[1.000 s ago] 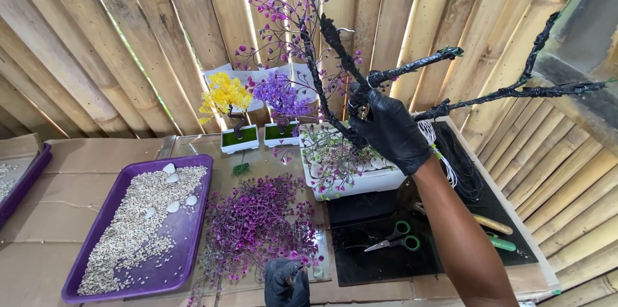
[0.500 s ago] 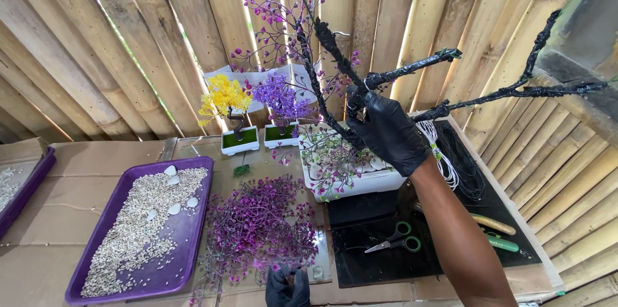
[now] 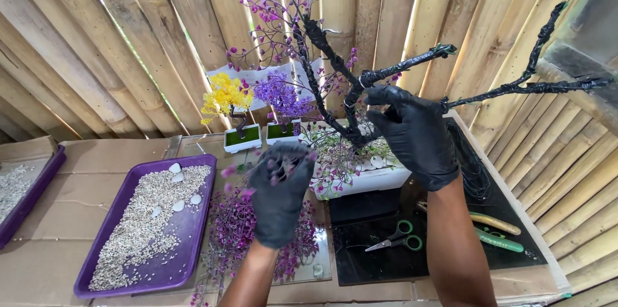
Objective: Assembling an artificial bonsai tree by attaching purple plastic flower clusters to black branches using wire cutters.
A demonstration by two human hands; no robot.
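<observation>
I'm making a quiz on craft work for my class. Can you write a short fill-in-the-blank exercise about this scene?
1. Both hands wear ____ gloves.
2. The right hand grips a dark branch of the artificial tree, which stands in a ____ pot.
3. The left hand lifts a sprig of small ____ flowers.
4. The tray of gravel is ____.

Missing words: black; white; purple; purple

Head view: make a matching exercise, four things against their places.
Things:
1. purple tray
2. scissors
3. yellow mini tree
4. left hand

Places:
A. on the black mat, right of centre
B. in a small white pot by the bamboo wall
C. raised above the pile of purple sprigs
D. left on the cardboard, holding gravel

Pairs: 1-D, 2-A, 3-B, 4-C
</observation>
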